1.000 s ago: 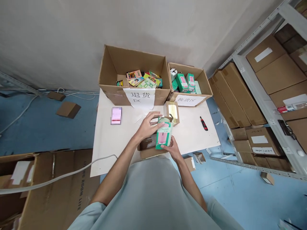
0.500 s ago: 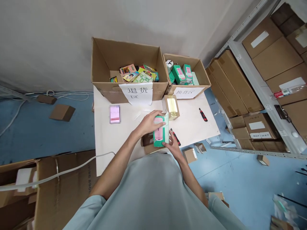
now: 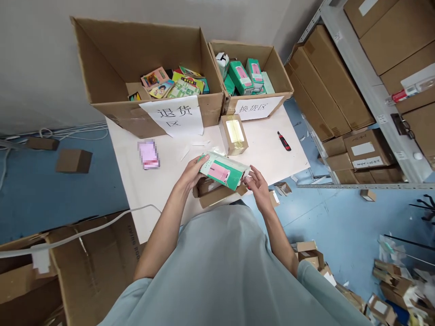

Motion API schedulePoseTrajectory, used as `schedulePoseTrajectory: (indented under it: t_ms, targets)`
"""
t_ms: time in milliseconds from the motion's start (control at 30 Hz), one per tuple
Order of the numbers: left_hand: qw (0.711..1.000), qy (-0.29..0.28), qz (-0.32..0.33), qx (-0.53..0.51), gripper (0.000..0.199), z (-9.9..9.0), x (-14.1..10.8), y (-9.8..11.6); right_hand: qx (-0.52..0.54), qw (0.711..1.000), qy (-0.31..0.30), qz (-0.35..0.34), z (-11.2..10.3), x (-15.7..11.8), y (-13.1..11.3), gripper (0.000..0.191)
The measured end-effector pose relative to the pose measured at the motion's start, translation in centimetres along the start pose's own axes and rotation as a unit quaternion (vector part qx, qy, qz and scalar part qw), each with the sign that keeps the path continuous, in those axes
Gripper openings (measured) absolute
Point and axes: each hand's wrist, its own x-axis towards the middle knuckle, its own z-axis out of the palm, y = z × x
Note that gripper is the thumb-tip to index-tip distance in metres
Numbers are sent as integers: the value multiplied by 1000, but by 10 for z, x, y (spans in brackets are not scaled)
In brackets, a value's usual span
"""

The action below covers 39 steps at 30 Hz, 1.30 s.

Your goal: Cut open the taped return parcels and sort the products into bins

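A green and pink product box [image 3: 220, 171] lies tilted sideways between my hands, above the table. My left hand [image 3: 193, 173] grips its left end, thumb on top. At the opposite end, the fingers of my right hand [image 3: 257, 184] are closed on a pale end flap that looks opened. Under the product box sits an open brown carton [image 3: 215, 198], partly covered by it. Just behind stands a taped brown box [image 3: 234, 135] with a label. A bit of red shows by my right fingers; what it belongs to is mostly hidden.
A large carton [image 3: 115, 106] of colourful booklets and a smaller carton [image 3: 277, 99] of green boxes stand at the back of the white table [image 3: 163, 181]. A red and black utility knife [image 3: 284, 141] lies right. A shelf [image 3: 387, 136] of cartons flanks the table.
The product box has turned from upright to lying sideways. My left hand has moved to its left end, my right hand to the flap end. The head view has shifted closer.
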Motion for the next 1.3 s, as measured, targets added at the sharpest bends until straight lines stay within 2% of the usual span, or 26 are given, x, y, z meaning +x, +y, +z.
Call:
schedulePoseTrajectory:
  t_ms: [67,133,267,333,567,700,800,900,1000,1133,1300]
  targets:
    - [999,13,-7,-33,51,7,0,-6,-11,999,-7,-30,-2,8,-8,86]
    - [998,30,-3,-52,50,16,1,-9,-16,999,-8,-48,-5,18,-16,82]
    - [995,63,33,-63,53,42,5,-14,-39,996,-13,-84,-25,39,-27,49]
    - [994,76,51,-55,57,58,7,-16,-37,994,-29,-97,-42,52,-28,41]
    - [992,113,63,1,66,123,10,-31,32,993,-116,-11,-116,108,-25,61]
    - [992,98,56,49,69,153,15,-46,8,988,-148,40,-161,143,-22,57]
    - [994,74,45,61,70,168,19,-59,6,984,-165,72,-187,163,-11,51]
    - [997,52,33,44,69,179,24,-73,10,987,-141,73,-200,177,2,40]
    - [998,60,27,17,67,188,33,-87,16,996,-80,45,-204,185,9,34]
    - [996,78,31,-10,71,203,46,-103,43,998,-29,-19,-209,192,7,38]
    - [995,72,63,-40,72,216,59,-118,47,999,26,-8,-233,205,-1,55]
